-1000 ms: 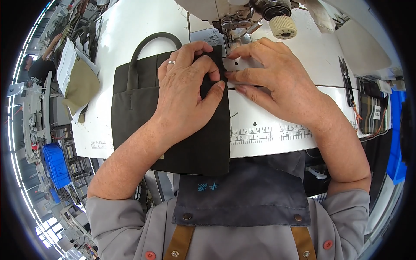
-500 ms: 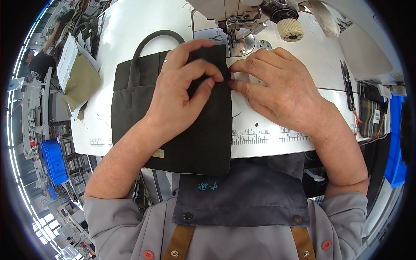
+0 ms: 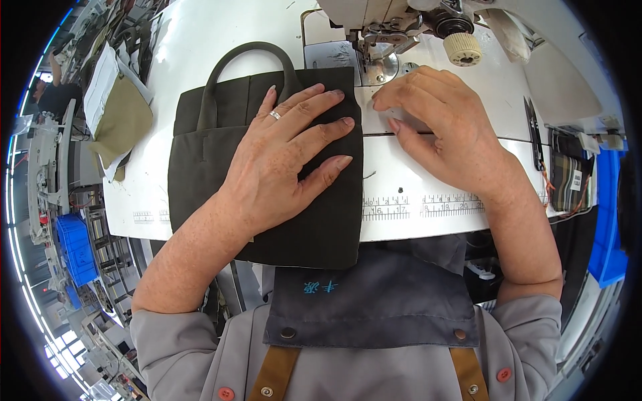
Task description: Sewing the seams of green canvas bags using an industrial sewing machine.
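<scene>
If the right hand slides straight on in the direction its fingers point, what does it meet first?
Probably the right edge of the dark olive fabric bag under the left hand; the right hand points leftward along the white table.

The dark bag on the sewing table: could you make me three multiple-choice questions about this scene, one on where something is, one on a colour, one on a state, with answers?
1. Where does the left hand rest?
A. flat on the bag
B. on the blue bin
C. on the sewing machine

2. What colour is the table top?
A. red
B. white
C. black

3. How does the bag's handle lie?
A. gripped in the right hand
B. hanging off the front edge
C. flat on the table, arching away from the person

Answers:
1 A, the palm and spread fingers press on the dark cloth.
2 B, the bare surface around the bag and under the right hand is white.
3 C, the loop lies untouched beyond the bag's far edge, while the right hand rests on the table by the sewing machine.
</scene>
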Demonstrator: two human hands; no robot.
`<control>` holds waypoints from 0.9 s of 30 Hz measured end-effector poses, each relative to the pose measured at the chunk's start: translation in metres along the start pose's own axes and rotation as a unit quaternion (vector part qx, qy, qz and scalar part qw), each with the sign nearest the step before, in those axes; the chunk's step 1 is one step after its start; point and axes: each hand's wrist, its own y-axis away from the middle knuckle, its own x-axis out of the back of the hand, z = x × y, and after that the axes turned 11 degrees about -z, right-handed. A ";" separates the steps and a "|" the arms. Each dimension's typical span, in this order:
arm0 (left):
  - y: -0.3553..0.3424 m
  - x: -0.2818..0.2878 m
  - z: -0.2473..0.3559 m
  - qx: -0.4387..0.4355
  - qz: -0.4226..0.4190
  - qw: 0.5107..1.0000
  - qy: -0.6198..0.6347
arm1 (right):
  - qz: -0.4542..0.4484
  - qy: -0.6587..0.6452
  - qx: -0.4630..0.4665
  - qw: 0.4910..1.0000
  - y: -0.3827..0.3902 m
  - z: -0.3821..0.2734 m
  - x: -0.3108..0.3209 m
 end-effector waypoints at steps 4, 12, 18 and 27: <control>0.002 -0.001 0.001 0.007 -0.005 1.000 0.008 | -0.022 0.028 0.059 0.998 -0.001 -0.004 -0.001; 0.002 -0.002 0.001 0.002 0.003 1.000 0.003 | -0.009 0.087 0.058 0.994 -0.001 -0.012 -0.004; -0.009 -0.010 -0.005 0.000 0.045 0.999 -0.027 | -0.013 0.089 0.033 0.995 -0.001 -0.010 -0.003; -0.041 -0.015 -0.017 0.026 0.079 0.996 -0.033 | -0.036 0.132 -0.062 0.989 -0.007 -0.005 -0.001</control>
